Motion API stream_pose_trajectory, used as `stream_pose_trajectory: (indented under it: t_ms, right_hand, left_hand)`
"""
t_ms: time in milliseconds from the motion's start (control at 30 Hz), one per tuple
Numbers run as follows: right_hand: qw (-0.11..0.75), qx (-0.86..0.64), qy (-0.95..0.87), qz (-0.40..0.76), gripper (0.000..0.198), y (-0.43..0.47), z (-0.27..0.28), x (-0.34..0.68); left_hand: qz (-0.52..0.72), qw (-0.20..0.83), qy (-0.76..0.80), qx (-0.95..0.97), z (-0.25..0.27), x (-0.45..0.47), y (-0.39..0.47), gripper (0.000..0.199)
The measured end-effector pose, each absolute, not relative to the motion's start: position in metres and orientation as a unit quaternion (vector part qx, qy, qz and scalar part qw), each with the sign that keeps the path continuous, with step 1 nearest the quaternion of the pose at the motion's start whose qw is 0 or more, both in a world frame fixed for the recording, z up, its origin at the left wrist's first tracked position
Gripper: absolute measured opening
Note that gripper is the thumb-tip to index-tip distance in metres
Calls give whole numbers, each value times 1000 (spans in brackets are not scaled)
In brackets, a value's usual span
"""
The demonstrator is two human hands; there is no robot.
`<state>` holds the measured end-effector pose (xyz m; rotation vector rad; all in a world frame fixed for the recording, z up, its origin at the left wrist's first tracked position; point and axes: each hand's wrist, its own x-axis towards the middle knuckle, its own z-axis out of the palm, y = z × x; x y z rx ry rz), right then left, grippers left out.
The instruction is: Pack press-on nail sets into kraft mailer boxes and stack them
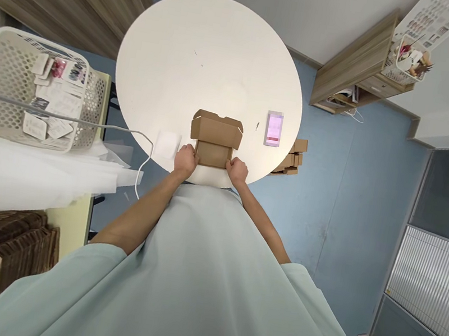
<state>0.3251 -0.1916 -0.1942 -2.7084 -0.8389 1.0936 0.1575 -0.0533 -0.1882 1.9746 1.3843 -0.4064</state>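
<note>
A small brown cardboard box rests near the front edge of the round white table. Its lid stands raised at the far side, with side flaps sticking out. My left hand is closed on the box's near left corner. Opposite it, my right hand grips the near right corner, fingers curled round the wall. The inside of the box shows only bare brown card. Just left of my left hand lies a flat white packet.
A phone lies on the table's right side. Folded brown boxes sit on the floor beyond it. At left are a white basket of cards, white plastic sheets, a grey cable and stacked flat cardboard.
</note>
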Motion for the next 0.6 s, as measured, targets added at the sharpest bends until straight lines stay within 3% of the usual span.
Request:
stream_pose_trajectory:
  t_ms: [167, 400, 500, 600]
  right_hand:
    - [-2, -887, -309, 342, 17, -184, -194, 324]
    - [9, -890, -297, 346, 14, -184, -192, 322]
    - [15, -893, -285, 347, 21, -186, -188, 324]
    - [31, -900, -271, 341, 34, -191, -180, 329]
  left_hand:
    - [-160, 339, 522, 766, -188, 157, -53, 22]
    - [-153, 347, 525, 762, -188, 156, -52, 19]
    - [-145, 371, 540, 742, -186, 149, -51, 16]
    - [-105, 374, 565, 728, -184, 136, -46, 26]
